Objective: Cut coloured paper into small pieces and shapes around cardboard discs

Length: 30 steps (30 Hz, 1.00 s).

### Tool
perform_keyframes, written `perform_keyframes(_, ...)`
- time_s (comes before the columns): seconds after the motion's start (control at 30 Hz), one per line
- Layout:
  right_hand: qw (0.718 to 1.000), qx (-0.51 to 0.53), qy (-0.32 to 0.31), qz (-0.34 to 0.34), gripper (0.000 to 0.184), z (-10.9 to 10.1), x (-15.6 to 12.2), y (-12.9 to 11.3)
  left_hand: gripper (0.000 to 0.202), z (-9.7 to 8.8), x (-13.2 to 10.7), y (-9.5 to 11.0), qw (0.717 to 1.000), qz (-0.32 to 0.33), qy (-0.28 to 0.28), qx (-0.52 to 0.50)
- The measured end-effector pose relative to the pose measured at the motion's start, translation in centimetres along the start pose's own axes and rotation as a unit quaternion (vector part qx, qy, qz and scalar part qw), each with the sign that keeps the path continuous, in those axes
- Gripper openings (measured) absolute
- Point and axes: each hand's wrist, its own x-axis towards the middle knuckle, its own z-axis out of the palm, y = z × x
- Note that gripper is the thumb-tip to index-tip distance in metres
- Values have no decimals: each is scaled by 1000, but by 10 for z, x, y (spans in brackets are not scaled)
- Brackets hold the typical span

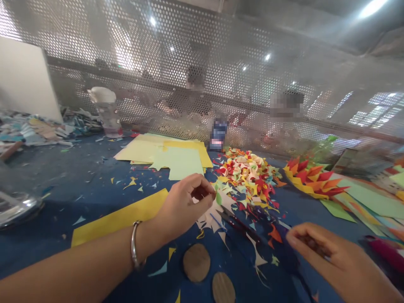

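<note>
My left hand, with a metal bangle on the wrist, reaches over the blue table; its fingers are pinched together near a small green paper piece at the edge of a heap of folded coloured paper bits. What the pinch holds is too small to make out. My right hand rests low at the right with fingers curled closed around something dark that I cannot name. Scissors lie on the table between the hands.
Yellow and pale green paper sheets lie behind the left hand, a yellow strip under the forearm. Two brown discs sit near the front. An orange-red paper flower lies right. A perforated metal screen backs the table; people sit behind it.
</note>
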Motion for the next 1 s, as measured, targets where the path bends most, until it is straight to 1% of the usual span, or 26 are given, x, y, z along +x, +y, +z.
perform_keyframes(0.03, 998, -29, -48, -41, 22, 6, 0, -12, 3, -1, 0, 1, 1000, 7, 3, 11)
perform_keyframes(0.07, 992, -45, -84, -81, 21, 14, 1, -26, 3, -1, 0, 2, 1000, 14, 5, 22)
perform_keyframes(0.1, 985, -44, -116, -116, 21, 24, 2, -39, 3, -1, 0, 2, 999, 23, 8, 29)
perform_keyframes(0.17, 970, -22, -178, -164, 18, 44, 8, -62, 4, -2, -1, 3, 998, 42, 11, 35)
perform_keyframes(0.27, 955, -13, -213, -208, 12, 71, 20, -81, 5, -4, -1, 3, 998, 59, 11, 34)
perform_keyframes(0.37, 952, -10, -219, -213, 14, 87, 28, -83, 6, -4, 0, 3, 998, 58, 7, 27)
perform_keyframes(0.47, 953, 7, -225, -201, 13, 94, 32, -81, 7, -3, 2, 0, 998, 62, 2, 15)
perform_keyframes(0.57, 950, 18, -230, -211, 13, 98, 32, -81, 8, -2, 3, -2, 998, 56, -3, 14)
perform_keyframes(0.77, 948, 11, -233, -216, 19, 103, 33, -82, 7, -2, 2, -1, 999, 48, -4, 7)
perform_keyframes(1.0, 947, 23, -227, -225, 13, 105, 34, -77, 8, -1, 3, -4, 999, 31, -6, -3)
